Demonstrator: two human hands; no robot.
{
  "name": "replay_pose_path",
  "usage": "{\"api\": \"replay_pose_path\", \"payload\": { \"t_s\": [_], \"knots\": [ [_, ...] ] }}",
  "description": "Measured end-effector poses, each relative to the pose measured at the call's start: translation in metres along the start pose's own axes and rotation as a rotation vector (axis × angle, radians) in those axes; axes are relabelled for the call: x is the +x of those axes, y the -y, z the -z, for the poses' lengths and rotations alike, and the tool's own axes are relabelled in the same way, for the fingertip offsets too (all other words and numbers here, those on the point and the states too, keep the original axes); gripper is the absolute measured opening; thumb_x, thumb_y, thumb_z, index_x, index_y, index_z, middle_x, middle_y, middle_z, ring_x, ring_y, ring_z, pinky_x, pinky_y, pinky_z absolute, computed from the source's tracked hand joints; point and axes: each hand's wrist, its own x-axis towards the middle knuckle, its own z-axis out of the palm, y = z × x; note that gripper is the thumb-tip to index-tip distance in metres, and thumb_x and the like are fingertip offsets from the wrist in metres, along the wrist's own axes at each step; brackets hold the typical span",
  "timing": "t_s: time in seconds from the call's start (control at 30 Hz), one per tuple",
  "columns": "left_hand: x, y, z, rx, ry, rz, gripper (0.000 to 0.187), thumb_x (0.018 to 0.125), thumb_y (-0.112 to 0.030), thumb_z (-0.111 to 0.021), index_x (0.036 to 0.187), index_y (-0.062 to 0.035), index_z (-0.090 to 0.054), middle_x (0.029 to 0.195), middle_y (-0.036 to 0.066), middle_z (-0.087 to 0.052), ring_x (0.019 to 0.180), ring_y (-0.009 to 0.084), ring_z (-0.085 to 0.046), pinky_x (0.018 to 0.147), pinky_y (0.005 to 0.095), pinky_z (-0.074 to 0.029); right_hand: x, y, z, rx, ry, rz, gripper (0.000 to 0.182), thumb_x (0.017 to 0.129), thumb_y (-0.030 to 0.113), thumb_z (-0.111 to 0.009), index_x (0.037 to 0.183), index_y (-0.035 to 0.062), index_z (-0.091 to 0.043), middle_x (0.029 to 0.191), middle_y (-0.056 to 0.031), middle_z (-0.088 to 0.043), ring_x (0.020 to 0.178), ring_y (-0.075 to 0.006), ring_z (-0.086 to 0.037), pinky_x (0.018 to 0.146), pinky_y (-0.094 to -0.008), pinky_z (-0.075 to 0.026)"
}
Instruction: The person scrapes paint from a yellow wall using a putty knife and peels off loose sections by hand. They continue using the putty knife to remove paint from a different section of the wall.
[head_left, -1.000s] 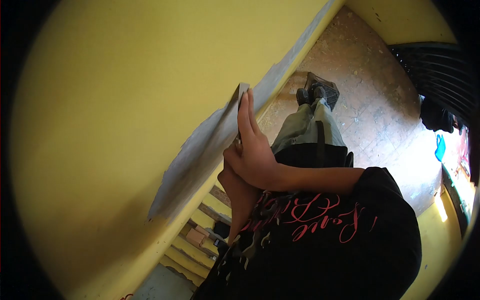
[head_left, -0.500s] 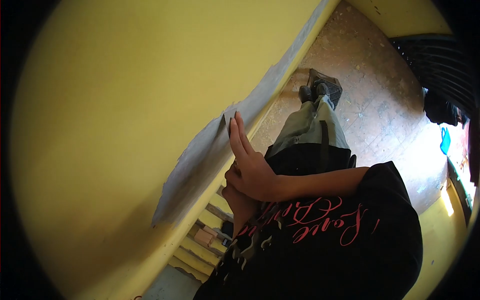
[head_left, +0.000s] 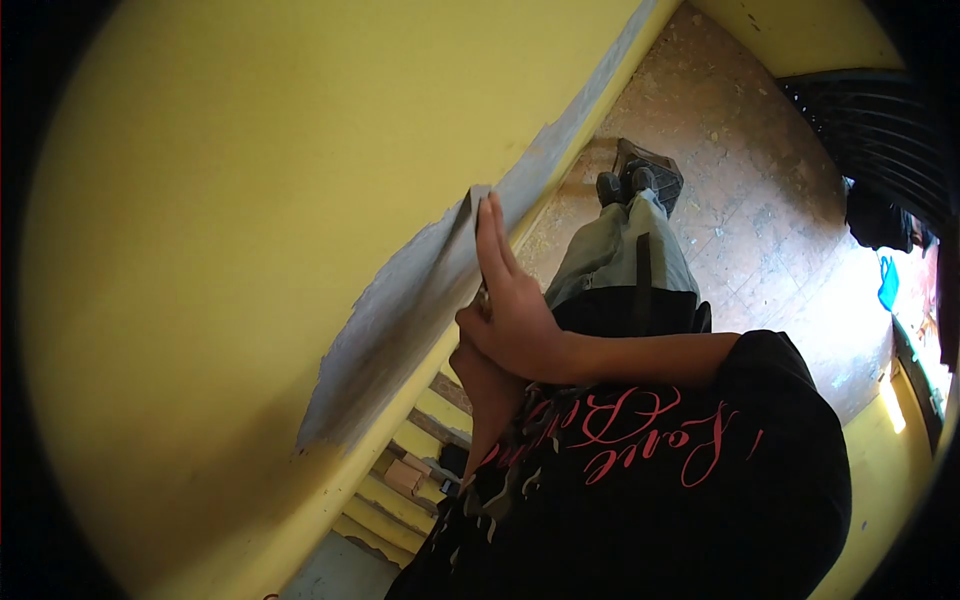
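A thin-bladed scraper (head_left: pixel 474 208) lies against the yellow wall (head_left: pixel 220 200), its blade tip at the upper edge of a bare grey patch (head_left: pixel 390 320). My right hand (head_left: pixel 520 315) is closed on it, two fingers stretched along the blade and the others curled in. Just below, partly covered by the right hand, my left hand (head_left: pixel 470 362) is closed at the handle end. The handle and most left fingers are hidden.
My shoes (head_left: pixel 610 187) stand on a dark crate (head_left: pixel 660 170) above the tiled floor (head_left: pixel 740 200). Beneath the wall's edge, a brown block (head_left: pixel 406 476) rests among yellow ledges (head_left: pixel 380 505). A dark slatted object (head_left: pixel 870 140) stands at right, near a bright opening.
Both hands and the scraper have moved up and slightly right along the grey patch's edge. The blade now stands more upright in view. My feet have stayed in place.
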Motion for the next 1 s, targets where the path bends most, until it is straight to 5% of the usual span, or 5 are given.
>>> {"api": "replay_pose_path", "payload": {
  "t_s": [0.13,0.23,0.37,0.47,1.0],
  "knots": [
    [0.005,-0.002,-0.002,-0.006,0.011,0.014,0.033,0.088,-0.022,-0.060,0.118,-0.0116,-0.053,0.103,0.019,-0.063,0.089,0.0394,-0.063,0.070,0.0467,-0.050,-0.002,0.001,0.002,0.034,0.144,-0.102,0.101,0.071,-0.001,-0.059,0.149,0.0009,0.006,0.155,-0.0280,-0.005,0.128,-0.0464,-0.040,0.083,-0.0366,-0.051],
    [0.011,-0.006,-0.008,-0.010,0.032,0.009,0.033,0.088,-0.022,-0.060,0.118,-0.0114,-0.052,0.103,0.019,-0.063,0.090,0.0395,-0.063,0.070,0.0465,-0.050,0.010,-0.002,0.005,-0.047,-0.104,0.047,0.101,0.071,0.000,-0.059,0.149,0.0006,0.006,0.154,-0.0283,-0.006,0.135,-0.0442,-0.030,0.101,-0.0381,-0.042],
    [0.010,-0.007,-0.008,-0.016,0.037,0.027,0.033,0.088,-0.022,-0.060,0.118,-0.0111,-0.052,0.102,0.020,-0.064,0.090,0.0395,-0.064,0.071,0.0462,-0.050,-0.002,-0.009,0.002,-0.035,-0.076,0.088,0.097,0.071,-0.003,-0.056,0.149,0.0011,0.002,0.153,-0.0314,-0.001,0.088,-0.0509,-0.059,0.070,-0.0428,-0.052],
    [0.005,-0.003,-0.005,0.001,0.033,0.033,0.033,0.088,-0.022,-0.060,0.118,-0.0108,-0.052,0.102,0.020,-0.064,0.091,0.0396,-0.064,0.071,0.0460,-0.050,-0.005,-0.011,-0.006,0.060,0.016,0.095,0.100,0.068,-0.003,-0.058,0.149,0.0021,0.001,0.153,-0.0307,-0.002,0.080,-0.0485,-0.061,0.066,-0.0426,-0.053],
    [-0.006,-0.003,-0.020,-0.035,0.042,0.076,0.034,0.088,-0.021,-0.061,0.118,-0.0096,-0.051,0.101,0.022,-0.065,0.093,0.0398,-0.064,0.073,0.0449,-0.050,0.003,-0.019,0.005,0.069,0.001,0.050,0.102,0.067,-0.006,-0.058,0.150,0.0031,0.001,0.154,-0.0296,-0.002,0.084,-0.0500,-0.059,0.067,-0.0437,-0.051]
  ]
}}
